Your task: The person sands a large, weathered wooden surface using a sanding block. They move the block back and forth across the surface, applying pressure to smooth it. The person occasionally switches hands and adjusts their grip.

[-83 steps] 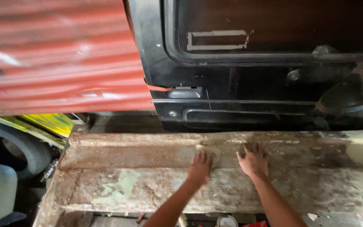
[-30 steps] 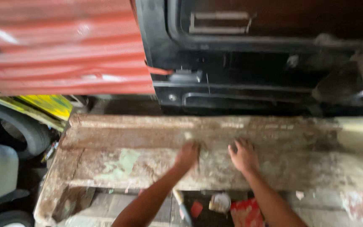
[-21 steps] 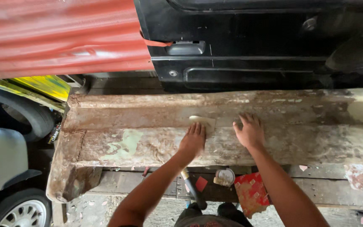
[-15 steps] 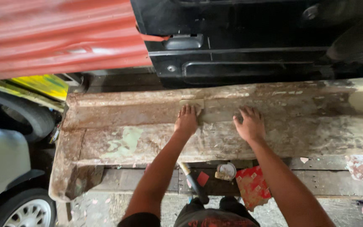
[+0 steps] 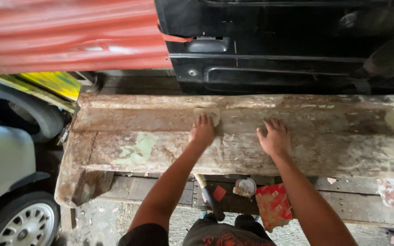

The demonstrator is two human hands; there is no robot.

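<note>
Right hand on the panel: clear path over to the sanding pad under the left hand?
Probably yes. The right hand rests flat on the rusty panel, with bare surface across to the sanding pad. Only the left hand covers part of it.

Your left hand [image 5: 201, 131] presses a small tan sanding pad [image 5: 207, 114] flat against the long, worn, filler-patched body panel [image 5: 334, 136], while your right hand [image 5: 275, 137] rests spread just beside it
</note>
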